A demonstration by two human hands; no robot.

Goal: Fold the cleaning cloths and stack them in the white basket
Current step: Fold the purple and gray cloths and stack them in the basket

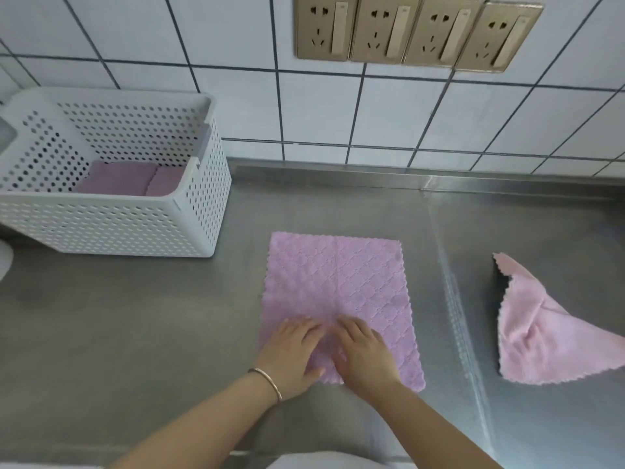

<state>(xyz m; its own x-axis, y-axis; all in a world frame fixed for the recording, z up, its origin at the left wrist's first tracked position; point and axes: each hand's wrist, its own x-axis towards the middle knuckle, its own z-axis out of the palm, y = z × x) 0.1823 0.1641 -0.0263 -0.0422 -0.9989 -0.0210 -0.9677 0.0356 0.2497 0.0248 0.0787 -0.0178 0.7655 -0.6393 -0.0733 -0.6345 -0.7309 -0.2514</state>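
Pink cloth [338, 299] spread flat, left hand [291, 353] and right hand [365, 357] pressing it, fingers straight

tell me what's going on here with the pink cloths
A person is folding cleaning cloths on a steel counter. Both hands, the left hand and the right hand, press flat on the near edge of a pink cloth spread open in front of them; it is not yet folded. Two folded cloths already lie side by side in the white basket at the left. Another crumpled pink cloth waits on the counter to the right.
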